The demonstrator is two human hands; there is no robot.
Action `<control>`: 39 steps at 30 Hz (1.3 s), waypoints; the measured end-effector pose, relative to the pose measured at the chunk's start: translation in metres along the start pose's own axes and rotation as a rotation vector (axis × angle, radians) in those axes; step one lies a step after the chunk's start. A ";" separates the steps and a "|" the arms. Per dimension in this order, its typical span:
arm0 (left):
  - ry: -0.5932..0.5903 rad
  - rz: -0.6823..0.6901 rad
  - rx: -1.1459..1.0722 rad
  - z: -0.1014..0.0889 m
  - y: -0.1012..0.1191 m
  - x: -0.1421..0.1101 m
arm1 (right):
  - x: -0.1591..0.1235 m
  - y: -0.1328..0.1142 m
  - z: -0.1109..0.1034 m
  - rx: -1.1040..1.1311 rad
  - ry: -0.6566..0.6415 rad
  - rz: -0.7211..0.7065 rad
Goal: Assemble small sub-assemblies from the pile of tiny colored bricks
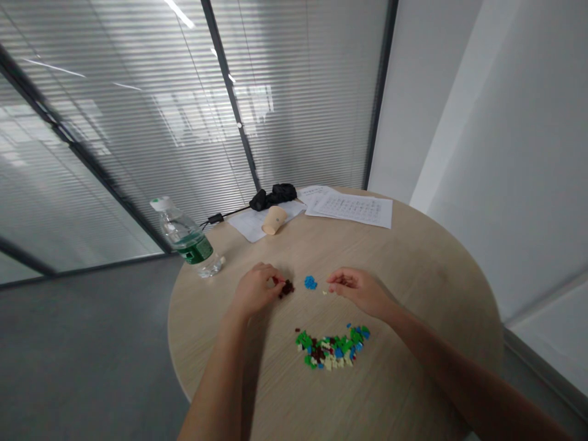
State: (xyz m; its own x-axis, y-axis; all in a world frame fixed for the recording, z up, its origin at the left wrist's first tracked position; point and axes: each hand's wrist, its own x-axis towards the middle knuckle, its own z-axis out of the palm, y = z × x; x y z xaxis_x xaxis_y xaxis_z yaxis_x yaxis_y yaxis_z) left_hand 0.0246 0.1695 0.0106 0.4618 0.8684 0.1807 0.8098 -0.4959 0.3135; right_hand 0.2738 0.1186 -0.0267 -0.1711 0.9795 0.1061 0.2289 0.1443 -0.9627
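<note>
My left hand (pixel 255 291) is pinched around a tiny red brick (pixel 274 280), just beside a small heap of dark brown bricks (pixel 287 288). My right hand (pixel 356 290) has its fingers curled together, with nothing visible in them. A few tiny cream bricks (pixel 324 292) lie close to its fingertips. Between my hands sits a small cluster of blue bricks (pixel 310 282). Nearer me, a curved spread of mixed green, blue, brown and cream bricks (pixel 331 349) lies on the round light-wood table (pixel 413 294).
At the far side of the table are a plastic water bottle (pixel 186 237) on its side, a tipped paper cup (pixel 274 220), printed papers (pixel 353 209), and a black bundle (pixel 273 196) with a cable. Glass walls with blinds and a white wall surround the table.
</note>
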 end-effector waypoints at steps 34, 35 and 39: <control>0.038 0.139 -0.097 0.014 0.019 0.001 | -0.012 -0.007 0.006 -0.395 -0.420 -0.459; 0.017 0.165 -0.107 0.016 0.021 0.001 | -0.013 -0.007 0.007 -0.397 -0.448 -0.495; -0.029 0.206 -0.119 0.018 0.027 0.002 | -0.014 -0.005 0.008 -0.413 -0.536 -0.515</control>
State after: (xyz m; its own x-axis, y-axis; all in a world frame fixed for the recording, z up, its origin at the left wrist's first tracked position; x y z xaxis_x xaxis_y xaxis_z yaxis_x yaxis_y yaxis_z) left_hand 0.0535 0.1578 0.0028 0.6247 0.7476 0.2256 0.6499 -0.6579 0.3806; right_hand 0.2673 0.1033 -0.0252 -0.7569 0.5934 0.2739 0.3116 0.6960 -0.6469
